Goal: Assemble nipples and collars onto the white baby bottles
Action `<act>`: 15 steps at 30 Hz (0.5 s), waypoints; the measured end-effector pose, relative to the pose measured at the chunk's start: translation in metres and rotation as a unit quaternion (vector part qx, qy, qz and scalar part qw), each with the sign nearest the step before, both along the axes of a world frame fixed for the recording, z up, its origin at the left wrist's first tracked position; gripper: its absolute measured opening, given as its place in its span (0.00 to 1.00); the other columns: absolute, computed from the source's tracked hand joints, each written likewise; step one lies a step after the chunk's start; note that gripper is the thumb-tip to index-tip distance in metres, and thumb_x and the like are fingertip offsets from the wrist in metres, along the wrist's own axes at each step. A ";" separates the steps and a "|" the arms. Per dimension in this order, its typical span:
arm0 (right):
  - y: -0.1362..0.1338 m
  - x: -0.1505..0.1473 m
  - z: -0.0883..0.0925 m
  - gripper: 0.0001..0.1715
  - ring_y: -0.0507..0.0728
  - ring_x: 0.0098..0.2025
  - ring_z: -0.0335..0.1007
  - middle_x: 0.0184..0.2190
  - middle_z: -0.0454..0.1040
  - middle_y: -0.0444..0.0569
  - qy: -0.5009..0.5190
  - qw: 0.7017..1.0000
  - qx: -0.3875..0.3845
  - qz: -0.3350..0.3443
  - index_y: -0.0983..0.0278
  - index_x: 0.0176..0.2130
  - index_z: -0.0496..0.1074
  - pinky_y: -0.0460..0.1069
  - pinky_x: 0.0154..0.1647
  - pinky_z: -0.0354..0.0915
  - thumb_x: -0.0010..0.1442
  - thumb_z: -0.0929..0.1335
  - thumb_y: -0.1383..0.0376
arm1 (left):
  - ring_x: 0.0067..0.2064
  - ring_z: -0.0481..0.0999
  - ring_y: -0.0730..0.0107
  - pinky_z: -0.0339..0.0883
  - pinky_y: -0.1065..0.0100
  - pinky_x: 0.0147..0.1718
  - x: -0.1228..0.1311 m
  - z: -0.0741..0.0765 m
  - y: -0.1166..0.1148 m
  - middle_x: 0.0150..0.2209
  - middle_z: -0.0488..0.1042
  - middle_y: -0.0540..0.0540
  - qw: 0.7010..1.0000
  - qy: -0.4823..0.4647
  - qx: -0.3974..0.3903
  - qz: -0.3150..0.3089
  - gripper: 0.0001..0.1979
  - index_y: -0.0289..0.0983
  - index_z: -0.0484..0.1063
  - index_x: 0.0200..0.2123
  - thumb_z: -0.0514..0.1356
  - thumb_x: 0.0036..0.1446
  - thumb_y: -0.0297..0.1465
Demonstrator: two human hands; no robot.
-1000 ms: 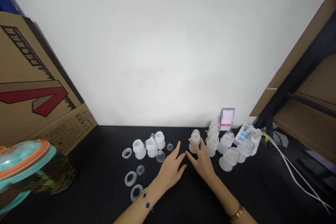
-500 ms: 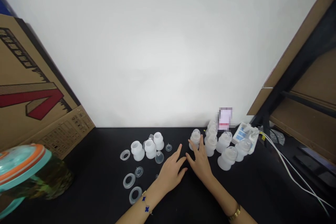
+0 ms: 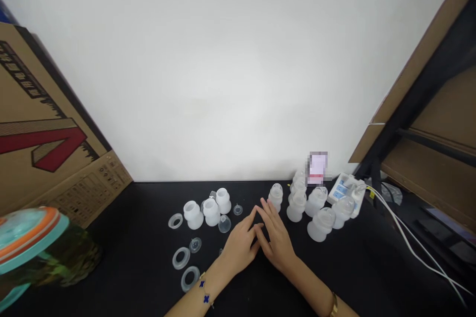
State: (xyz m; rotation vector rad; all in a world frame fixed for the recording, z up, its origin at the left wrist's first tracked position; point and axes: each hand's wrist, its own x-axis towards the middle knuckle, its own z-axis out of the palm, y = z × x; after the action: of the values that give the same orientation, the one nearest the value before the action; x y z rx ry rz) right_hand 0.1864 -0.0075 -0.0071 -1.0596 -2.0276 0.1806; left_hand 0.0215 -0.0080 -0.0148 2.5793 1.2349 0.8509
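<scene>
My left hand (image 3: 241, 243) and my right hand (image 3: 275, 238) meet at the fingertips over the black table, fingers stretched out, nothing held. Just beyond my right hand stands a capped baby bottle (image 3: 275, 197). To its right several more assembled bottles (image 3: 320, 225) stand in a group with clear domed caps. Left of my left hand are three open white bottle bodies (image 3: 211, 212). Around them lie a clear domed cap (image 3: 224, 224), silicone nipples (image 3: 195, 244) and several translucent collar rings (image 3: 181, 258). My left forearm partly hides a small piece beside it.
A large jar (image 3: 55, 252) with a turquoise and orange lid stands at the left, before a cardboard box (image 3: 55, 148). At the right a white power strip (image 3: 344, 190) trails white cables (image 3: 412, 245). A white wall (image 3: 238, 84) rises behind the table.
My right hand has drawn back from the single capped bottle and moved left, so its fingertips now touch those of my left hand. The bottle stays standing.
</scene>
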 end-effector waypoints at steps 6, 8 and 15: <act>0.002 -0.004 -0.006 0.29 0.59 0.72 0.44 0.71 0.53 0.48 0.115 0.968 -0.219 0.040 0.55 0.68 0.56 0.61 0.70 0.51 0.71 0.59 0.55 | 0.61 0.69 0.52 0.67 0.48 0.59 0.001 0.000 0.001 0.60 0.70 0.39 0.999 0.014 -0.030 -0.026 0.25 0.39 0.69 0.57 0.59 0.56 0.22; 0.005 -0.004 -0.008 0.29 0.59 0.72 0.46 0.70 0.55 0.49 0.148 0.953 -0.262 0.031 0.56 0.67 0.59 0.61 0.71 0.50 0.71 0.58 0.53 | 0.59 0.72 0.53 0.67 0.49 0.59 0.002 0.003 0.000 0.57 0.74 0.41 0.998 0.017 -0.047 -0.037 0.23 0.40 0.70 0.56 0.61 0.57 0.24; 0.019 -0.001 -0.015 0.34 0.61 0.70 0.52 0.68 0.60 0.52 0.220 0.923 -0.316 -0.015 0.59 0.64 0.64 0.60 0.70 0.49 0.67 0.59 0.46 | 0.58 0.73 0.53 0.68 0.50 0.57 0.003 0.004 -0.002 0.56 0.75 0.42 0.995 0.059 -0.073 -0.042 0.20 0.41 0.71 0.55 0.62 0.60 0.31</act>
State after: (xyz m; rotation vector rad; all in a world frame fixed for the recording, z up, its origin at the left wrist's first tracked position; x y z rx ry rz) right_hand 0.1855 0.0112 -0.0220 -1.2876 -1.5596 1.0190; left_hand 0.0245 -0.0102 -0.0109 2.5740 1.1609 0.5768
